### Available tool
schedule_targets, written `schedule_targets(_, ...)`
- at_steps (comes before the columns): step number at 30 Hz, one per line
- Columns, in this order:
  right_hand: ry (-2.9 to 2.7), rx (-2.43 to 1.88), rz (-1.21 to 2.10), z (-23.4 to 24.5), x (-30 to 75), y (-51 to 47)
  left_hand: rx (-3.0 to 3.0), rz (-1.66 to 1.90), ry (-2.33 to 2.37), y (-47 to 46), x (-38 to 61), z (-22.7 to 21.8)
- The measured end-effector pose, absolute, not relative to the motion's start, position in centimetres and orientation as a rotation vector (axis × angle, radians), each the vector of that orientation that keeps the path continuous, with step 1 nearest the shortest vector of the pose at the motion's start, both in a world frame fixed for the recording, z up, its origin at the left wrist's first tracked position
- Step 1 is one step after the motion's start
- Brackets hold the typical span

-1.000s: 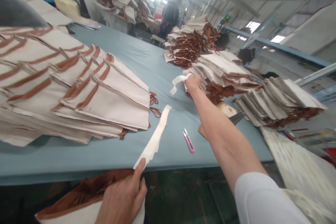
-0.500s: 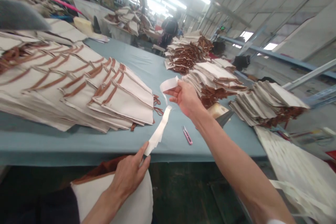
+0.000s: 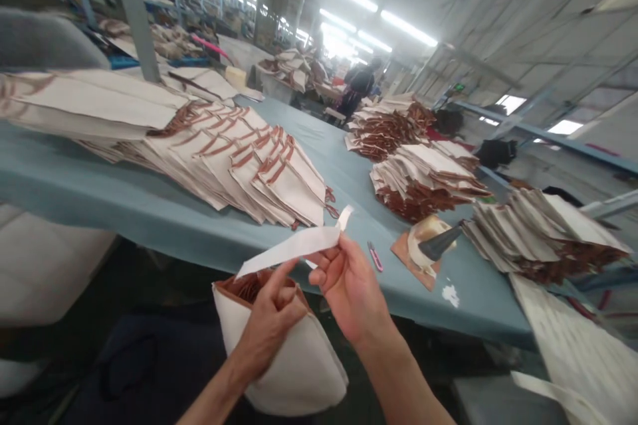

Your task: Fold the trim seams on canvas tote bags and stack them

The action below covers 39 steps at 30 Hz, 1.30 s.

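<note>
A white fabric-like strip (image 3: 289, 249) stretches above the table's front edge, its right part pinched between the thumb and fingers of my right hand (image 3: 353, 285). My left hand (image 3: 272, 322) is just below the strip, its index finger stretched up to the strip's lower edge and its other fingers loosely bent. The strip's left end hangs free. Under both hands, a cream bag (image 3: 299, 365) with brown trim stands upright with its mouth up, partly covered by my left hand. Pink thread snips (image 3: 375, 257) lie on the table just beyond my right hand.
Overlapping cream pieces with brown edging (image 3: 249, 159) cover the table's left side. More stacks (image 3: 423, 176) stand at the right. A dark cone-shaped tool (image 3: 441, 242) rests on a yellowish block (image 3: 421, 236), near white scraps (image 3: 450, 295). A person (image 3: 359, 83) is far back.
My right hand has come down and nearer with the strip. My left hand has let go of the strip's lower end and moved up under it. The view has swung left.
</note>
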State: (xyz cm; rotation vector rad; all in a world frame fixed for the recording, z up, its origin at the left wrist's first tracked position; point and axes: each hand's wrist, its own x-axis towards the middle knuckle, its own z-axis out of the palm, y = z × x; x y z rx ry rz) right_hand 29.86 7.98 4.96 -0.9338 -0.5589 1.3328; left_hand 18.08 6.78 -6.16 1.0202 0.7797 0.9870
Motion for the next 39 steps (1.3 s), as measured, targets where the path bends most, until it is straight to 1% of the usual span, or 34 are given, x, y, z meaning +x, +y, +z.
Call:
schedule_targets(5,-0.483,-1.047,1.196,1.0,29.1,2.6,0.928,1.131,0.888,5.9,13.8,-4.7)
schedule_targets(9,-0.460,-1.176,1.110,-2.5,28.2,-1.3,1.007,1.196,0.961,3.4,11.7,-3.9)
schedule_targets(12,-0.647,-1.351,1.091,-5.1,28.6,-3.5,1.122,1.239,0.965,1.5,10.5,-3.9)
schedule_targets(15,-1.045,-1.620,1.036,-6.2,30.6,-4.4,1.242,1.241,0.943,0.2,9.2,-3.6)
schedule_targets(18,-1.296,-1.775,0.751,-4.3,32.5,-4.1,1.459,1.194,0.886,-0.6,8.0,-2.8)
schedule_targets(20,-1.412,-1.692,0.657,-1.7,32.7,-3.5,1.670,1.148,0.846,-0.8,7.5,-2.1)
schedule_targets(22,-1.596,-1.454,0.712,1.1,31.5,-3.0,1.846,1.127,0.813,-0.9,7.3,-1.3)
schedule_targets(24,-1.777,-1.242,0.904,3.4,29.5,-2.4,1.930,1.139,0.794,-1.0,7.2,-0.7)
schedule_targets(26,-1.815,-1.163,1.003,4.7,27.4,-1.8,1.969,1.149,0.783,-1.1,7.2,-0.2)
schedule_targets(31,-1.759,-1.198,1.105,4.1,24.3,-0.9,1.940,1.138,0.724,-1.0,7.2,0.0)
schedule_targets(35,-1.638,-1.267,1.148,2.9,23.5,-0.5,1.880,1.167,0.742,-0.3,7.6,-0.3)
schedule_targets(39,-1.540,-1.301,1.196,2.7,23.2,0.2,1.850,1.196,0.765,0.3,7.9,-0.8)
